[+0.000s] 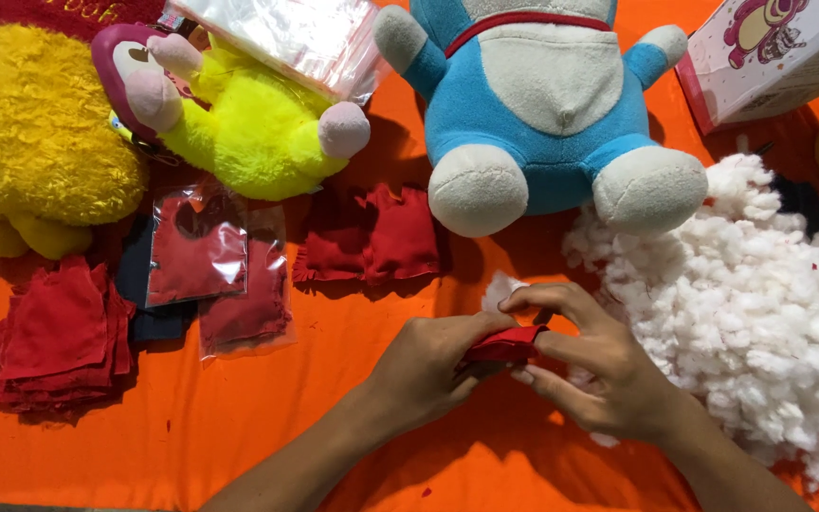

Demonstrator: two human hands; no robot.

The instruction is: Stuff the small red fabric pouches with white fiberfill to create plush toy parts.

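Red cloth pouch is gripped by both hands, left hand and right hand, above the orange bench. White stuffing is heaped beside it; filling looks barely started.

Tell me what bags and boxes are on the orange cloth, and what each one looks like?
Clear plastic bag: top middle, lying on the yellow-green plush toy, shiny and see-through.
Small clear packets: left of middle, flat, with red cloth pieces inside.
Cardboard box: top right corner, white and pink, with a pink cartoon bear picture.
No screens or signs in view.
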